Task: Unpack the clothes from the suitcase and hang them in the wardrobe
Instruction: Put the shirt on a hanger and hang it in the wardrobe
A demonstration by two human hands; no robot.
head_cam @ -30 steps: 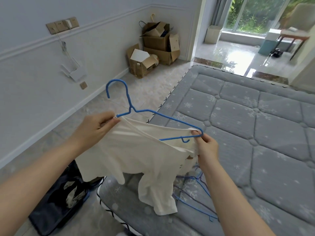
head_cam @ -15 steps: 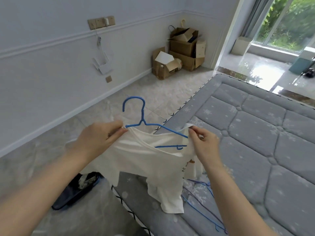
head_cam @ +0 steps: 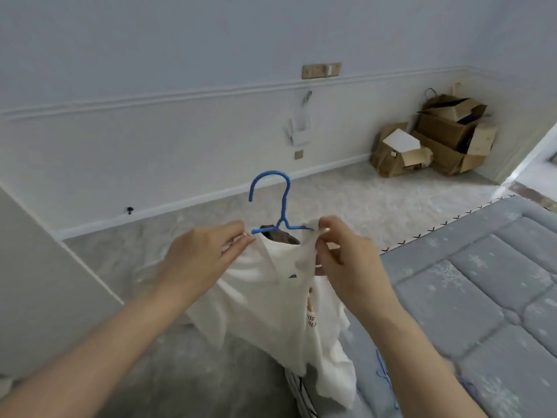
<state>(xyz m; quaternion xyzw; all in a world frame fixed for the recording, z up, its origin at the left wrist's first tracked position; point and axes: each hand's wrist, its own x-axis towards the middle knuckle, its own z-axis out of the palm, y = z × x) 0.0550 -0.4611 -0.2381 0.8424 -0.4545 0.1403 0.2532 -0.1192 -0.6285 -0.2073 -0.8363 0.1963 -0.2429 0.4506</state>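
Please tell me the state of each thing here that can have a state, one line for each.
White shirt: on the hanger, held up.
Blue hanger: upright, hook free, arms inside the shirt.
Left hand: pinches the shirt's shoulder.
Right hand: pinches the other shoulder.
Cardboard boxes: open, flaps loose.

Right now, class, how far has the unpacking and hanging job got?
Done: the white shirt is out of the suitcase and on the blue hanger. In hand: left hand and right hand pinch its shoulders. Left: hanging it; no wardrobe rail shows.

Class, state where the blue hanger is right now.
Head view, centre: the blue hanger sits inside the white shirt, hook upright, between left hand and right hand.
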